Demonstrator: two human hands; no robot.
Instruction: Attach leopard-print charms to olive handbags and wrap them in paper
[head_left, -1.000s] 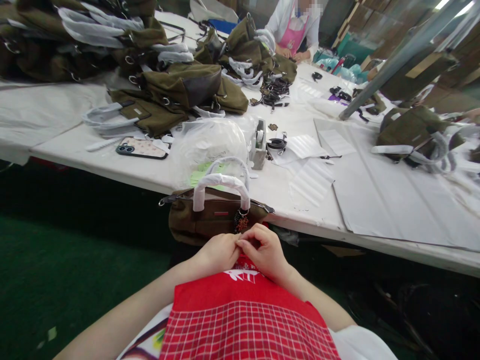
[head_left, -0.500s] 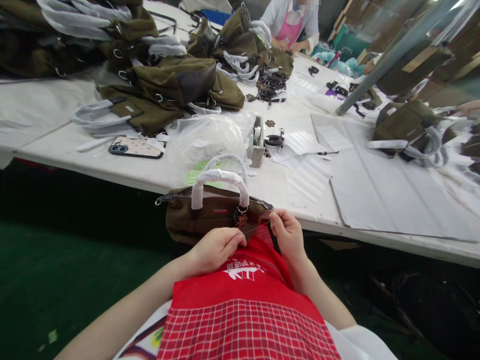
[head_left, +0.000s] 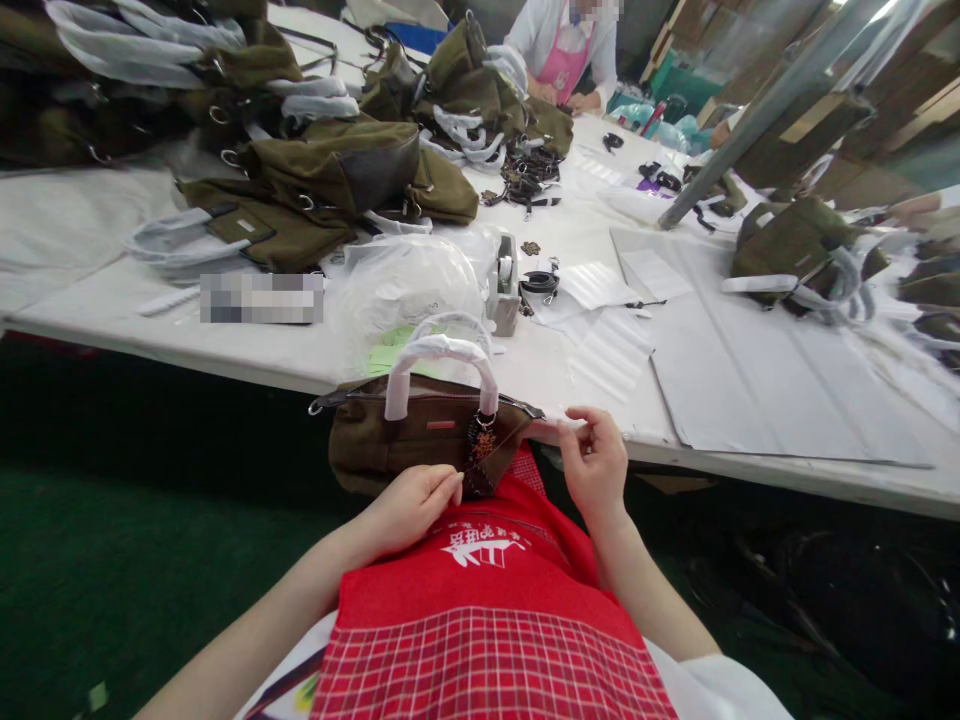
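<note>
A brown handbag (head_left: 405, 450) rests against the table's front edge, right before my red apron (head_left: 480, 590). White wrapping covers its upright handles (head_left: 442, 345), and a zipper runs along the top. From one handle hangs a dark charm (head_left: 482, 440) with an orange pattern. My left hand (head_left: 420, 505) is closed at the bag's lower front, thumb and fingers pressed together; what they pinch, if anything, is too small to see. Beyond the bag's right end is my right hand (head_left: 598, 465), its fingers curled and thumb near the index finger. Whatever lies between those fingertips is unclear.
A clear plastic bag (head_left: 412, 285) and a small grey box (head_left: 506, 290) stand behind the handbag. Olive bags (head_left: 330, 165) are heaped at left; another (head_left: 795, 250) sits at right by grey board (head_left: 780, 390). A metal pole (head_left: 750, 130) slants across. Someone in a pink apron (head_left: 561, 65) works opposite.
My right hand has moved right, away from the bag's end, while my left hand has shifted slightly left. The fine thread seen between them no longer shows clearly. The charm's lower part is more exposed.
</note>
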